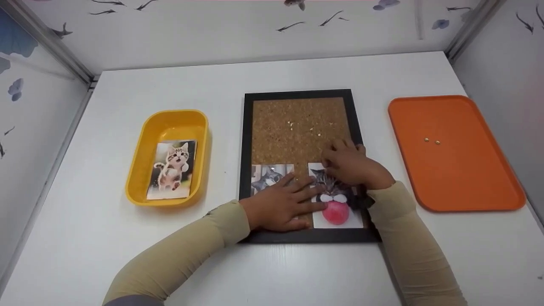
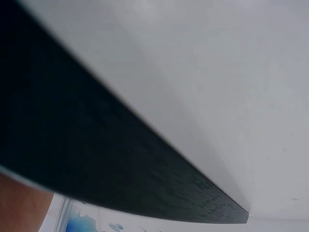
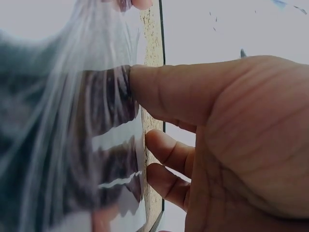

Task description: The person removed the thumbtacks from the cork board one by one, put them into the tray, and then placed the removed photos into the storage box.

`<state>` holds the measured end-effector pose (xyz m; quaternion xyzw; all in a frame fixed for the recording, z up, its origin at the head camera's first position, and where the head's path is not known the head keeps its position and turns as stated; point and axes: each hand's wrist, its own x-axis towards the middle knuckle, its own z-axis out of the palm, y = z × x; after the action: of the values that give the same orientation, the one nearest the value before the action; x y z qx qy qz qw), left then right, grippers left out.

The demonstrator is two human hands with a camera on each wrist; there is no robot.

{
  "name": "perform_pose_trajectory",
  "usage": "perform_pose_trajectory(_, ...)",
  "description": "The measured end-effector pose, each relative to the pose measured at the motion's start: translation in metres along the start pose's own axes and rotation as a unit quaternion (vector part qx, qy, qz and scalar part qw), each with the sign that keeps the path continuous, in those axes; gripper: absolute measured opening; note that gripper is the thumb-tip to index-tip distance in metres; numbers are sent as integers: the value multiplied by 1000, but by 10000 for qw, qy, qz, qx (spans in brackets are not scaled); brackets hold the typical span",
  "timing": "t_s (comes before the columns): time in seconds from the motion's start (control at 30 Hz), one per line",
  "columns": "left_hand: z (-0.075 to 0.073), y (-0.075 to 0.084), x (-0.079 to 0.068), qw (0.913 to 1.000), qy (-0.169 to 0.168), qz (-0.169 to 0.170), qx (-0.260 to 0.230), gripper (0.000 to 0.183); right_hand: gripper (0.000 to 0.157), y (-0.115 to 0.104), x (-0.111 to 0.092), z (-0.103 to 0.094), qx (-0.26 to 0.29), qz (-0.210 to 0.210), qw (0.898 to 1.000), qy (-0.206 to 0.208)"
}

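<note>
A black-framed corkboard [image 1: 297, 148] lies on the white table. On its lower half are two cat photos. My left hand [image 1: 280, 206] lies over the left photo [image 1: 267, 178], fingers spread and reaching onto the right photo [image 1: 335, 212], which shows a tabby cat with a pink ball. A small pin [image 1: 272, 168] shows near the left photo's top edge. My right hand [image 1: 355, 165] is at the right photo's upper edge. In the right wrist view its thumb [image 3: 164, 89] presses the photo's glossy face, while the other fingertips touch the cork. Whatever lies beneath the thumb is hidden.
A yellow bin [image 1: 138, 170] on the left holds a kitten photo [image 1: 172, 170]. The orange tray [image 1: 467, 178] on the right carries two small gold pins [image 1: 432, 141]. Several shiny gold spots [image 1: 290, 125] dot the upper cork. Printed panels surround the table.
</note>
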<state>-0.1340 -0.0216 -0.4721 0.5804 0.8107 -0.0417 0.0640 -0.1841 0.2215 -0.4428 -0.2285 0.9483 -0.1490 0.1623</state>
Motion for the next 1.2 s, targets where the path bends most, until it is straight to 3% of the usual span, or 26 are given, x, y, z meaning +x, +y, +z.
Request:
perform_pose_trajectory(0.7,-1,0,0,10000,-7,23,81,61,5,0,0,0,-40,-24,10000,30)
perform_pose_trajectory(0.93,-1,0,2,10000,-36,38,60,61,7,-1,0,1,45,206,9997,-140)
perform_pose_trajectory(1.2,0,0,1,10000,-60,14,24,62,6,-3,0,-1,62,178,9996,-194)
